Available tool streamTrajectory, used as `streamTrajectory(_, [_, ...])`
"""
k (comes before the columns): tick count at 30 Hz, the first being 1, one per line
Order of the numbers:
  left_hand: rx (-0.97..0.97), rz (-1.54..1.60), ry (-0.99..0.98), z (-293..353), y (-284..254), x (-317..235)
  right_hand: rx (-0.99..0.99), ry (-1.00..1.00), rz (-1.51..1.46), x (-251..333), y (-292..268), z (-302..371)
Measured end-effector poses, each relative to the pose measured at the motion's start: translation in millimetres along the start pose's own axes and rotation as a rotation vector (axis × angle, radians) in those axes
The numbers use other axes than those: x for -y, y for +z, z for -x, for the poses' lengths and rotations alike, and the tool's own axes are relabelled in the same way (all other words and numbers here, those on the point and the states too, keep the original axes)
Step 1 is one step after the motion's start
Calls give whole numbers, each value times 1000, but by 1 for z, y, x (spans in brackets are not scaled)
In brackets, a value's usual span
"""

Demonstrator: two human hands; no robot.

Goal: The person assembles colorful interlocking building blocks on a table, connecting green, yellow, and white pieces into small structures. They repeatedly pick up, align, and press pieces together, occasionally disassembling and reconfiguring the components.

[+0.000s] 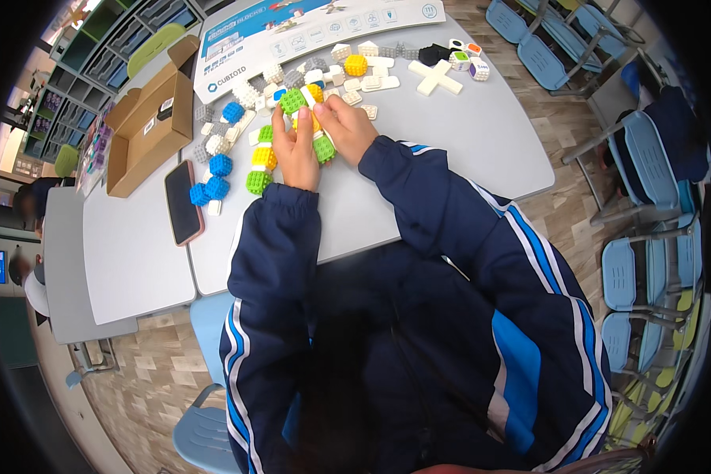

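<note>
Pale grey table (pixel 490 146) over a wood-patterned floor (pixel 150 363); all positions below are taken from the open cardboard carton (pixel 146 146) as the worker sees it. Left hand (pixel 295 154): right of the carton, thumb and fingers closed on a block assembly (pixel 293 100) of green, yellow and white pieces; right hand (pixel 346 128): farther right of the carton, also closed on that assembly; the hands are close together, though whether they touch I cannot tell; the assembly sits right of the carton, and whether it rests on the table cannot be determined. Green and yellow blocks (pixel 265 158) in a row stand between the carton and the left hand; any joint with the held assembly is hidden. Blue blocks (pixel 216 188) lie right of the carton, on its near side; a phone (pixel 183 203), screen dark, lies just beside it, also on the near side; loose grey and white blocks (pixel 246 95) spread rightward from the carton; a printed white package (pixel 249 51) lies beyond them; a white cross-shaped piece (pixel 435 77) is well to its right; blue chairs (pixel 653 162) stand farthest right of the carton.
</note>
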State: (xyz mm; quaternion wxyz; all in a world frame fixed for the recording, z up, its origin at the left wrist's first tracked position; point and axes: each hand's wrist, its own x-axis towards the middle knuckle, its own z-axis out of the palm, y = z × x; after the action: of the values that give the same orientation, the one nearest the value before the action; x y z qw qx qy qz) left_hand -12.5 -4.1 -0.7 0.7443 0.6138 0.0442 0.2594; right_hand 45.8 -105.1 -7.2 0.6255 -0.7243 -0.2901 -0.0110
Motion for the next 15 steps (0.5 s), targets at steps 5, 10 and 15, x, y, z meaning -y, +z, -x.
streamTrajectory(5, [65,-106,31,0,-7,10,-37,4,-76,2,-4,-4])
streamTrajectory(10, [258,-180,172,10,4,0,-176,-20,-102,-2,-7,-10])
streamTrajectory(15, [119,-332,233,5,-1,0,-131,-71,-109,-1,-6,-8])
